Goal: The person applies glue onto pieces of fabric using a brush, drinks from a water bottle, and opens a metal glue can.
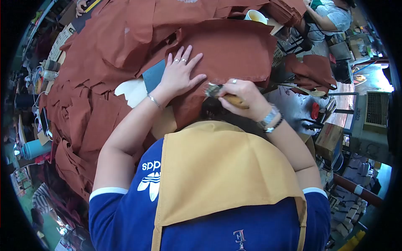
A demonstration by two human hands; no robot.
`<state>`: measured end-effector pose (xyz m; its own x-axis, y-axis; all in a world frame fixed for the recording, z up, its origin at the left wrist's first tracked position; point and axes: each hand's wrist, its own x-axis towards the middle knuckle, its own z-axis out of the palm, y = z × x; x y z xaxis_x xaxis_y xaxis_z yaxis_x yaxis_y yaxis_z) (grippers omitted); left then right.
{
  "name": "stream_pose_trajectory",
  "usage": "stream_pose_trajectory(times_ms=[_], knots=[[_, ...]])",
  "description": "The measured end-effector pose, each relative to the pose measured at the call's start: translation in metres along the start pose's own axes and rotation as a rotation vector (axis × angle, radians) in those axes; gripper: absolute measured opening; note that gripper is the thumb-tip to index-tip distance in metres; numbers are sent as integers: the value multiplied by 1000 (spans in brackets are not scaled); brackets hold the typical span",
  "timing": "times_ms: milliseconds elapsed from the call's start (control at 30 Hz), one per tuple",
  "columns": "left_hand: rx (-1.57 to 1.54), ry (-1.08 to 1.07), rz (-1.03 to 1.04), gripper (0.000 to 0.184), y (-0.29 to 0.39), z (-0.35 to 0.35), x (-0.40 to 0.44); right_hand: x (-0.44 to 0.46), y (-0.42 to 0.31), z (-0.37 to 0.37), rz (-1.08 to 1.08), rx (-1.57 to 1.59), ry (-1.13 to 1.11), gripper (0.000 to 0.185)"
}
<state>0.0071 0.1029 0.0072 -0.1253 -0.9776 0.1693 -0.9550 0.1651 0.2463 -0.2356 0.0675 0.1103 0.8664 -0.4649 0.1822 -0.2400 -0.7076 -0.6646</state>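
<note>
My left hand (181, 74) lies flat with fingers spread on a reddish-brown sheet (234, 46) that looks like leather or cloth. A brush (234, 99) with a wooden handle is gripped in my right hand (247, 96), and its bristle end is at the sheet's near edge. Whitish marks run along that edge beside the bristles. Under my left wrist a dark blue-grey flat piece (154, 76) shows partly, next to a cream-white piece (132, 93). The palm side of my right hand is hidden.
Piled reddish-brown pieces (92, 83) cover the left side. A white cup (256, 16) with yellowish inside stands at the far edge. More brown pieces (310, 71) hang at right, near a cardboard box (328, 140). Another person (333, 19) sits at upper right; another person's hand (80, 7) shows at upper left.
</note>
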Motion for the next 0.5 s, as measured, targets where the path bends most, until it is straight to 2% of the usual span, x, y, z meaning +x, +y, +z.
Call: stream_pose_trajectory(times_ms=[67, 200, 333, 433, 467, 500], knots=[[-16, 26, 30, 73, -8, 4, 10, -6, 0, -19, 33, -72, -68, 14], [-4, 35, 76, 74, -13, 7, 21, 4, -14, -20, -36, -35, 77, 13], [2, 46, 76, 75, -14, 6, 26, 18, 0, 15, -110, 26, -1, 14], [-22, 49, 54, 76, -13, 5, 24, 3, 2, -1, -106, -42, -57, 14], [-29, 57, 42, 77, -13, 5, 23, -4, 2, -11, -54, -158, -141, 15], [-35, 66, 30, 77, -11, 2, 22, -8, 2, -15, -50, -138, -120, 15]])
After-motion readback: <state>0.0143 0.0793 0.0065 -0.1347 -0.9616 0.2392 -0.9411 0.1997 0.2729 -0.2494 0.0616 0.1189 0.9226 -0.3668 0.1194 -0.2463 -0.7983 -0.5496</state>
